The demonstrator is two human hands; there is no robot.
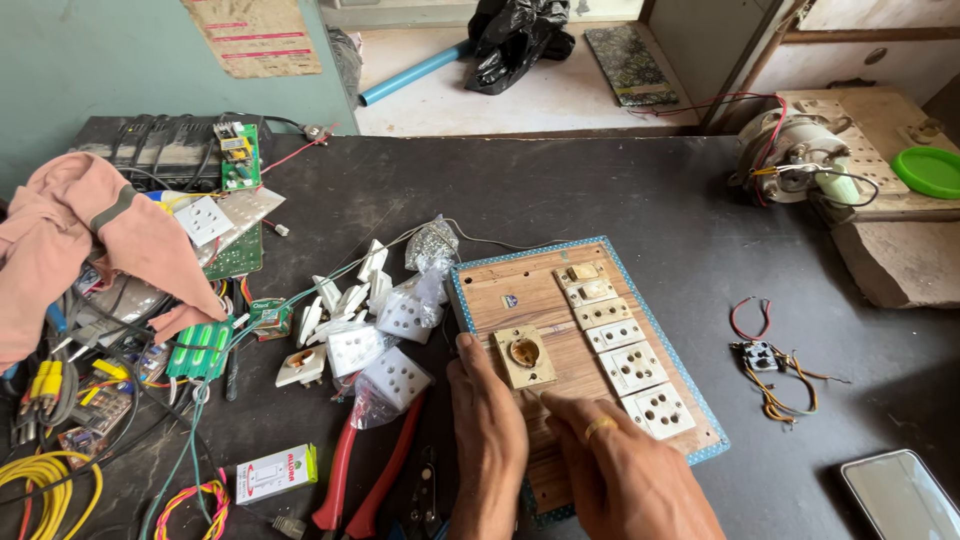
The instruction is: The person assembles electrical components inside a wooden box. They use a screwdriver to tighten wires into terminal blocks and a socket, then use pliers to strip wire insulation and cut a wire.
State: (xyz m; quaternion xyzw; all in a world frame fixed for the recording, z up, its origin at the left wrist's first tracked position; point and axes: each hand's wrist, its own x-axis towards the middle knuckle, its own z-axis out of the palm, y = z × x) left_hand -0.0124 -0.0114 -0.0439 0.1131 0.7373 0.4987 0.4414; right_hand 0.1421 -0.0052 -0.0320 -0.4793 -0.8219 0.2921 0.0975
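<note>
A wooden switchboard panel [520, 295] with a blue patterned rim lies on the dark table. A row of white sockets [632, 366] and switches runs along its right side, and a square lamp holder plate [524, 356] sits near its middle. My left hand [487, 440] rests flat on the panel's left edge, thumb beside the holder plate. My right hand [625, 475], with a ring on one finger, lies on the panel's near end, its forefinger pointing toward the holder plate. Neither hand holds anything.
Loose white sockets in plastic bags [385, 345] lie left of the panel, red-handled pliers [365, 475] below them. Circuit boards, wires and a pink cloth [70, 235] crowd the far left. A small wired part [765, 358], a phone [900, 495] and a motor [795, 155] are on the right.
</note>
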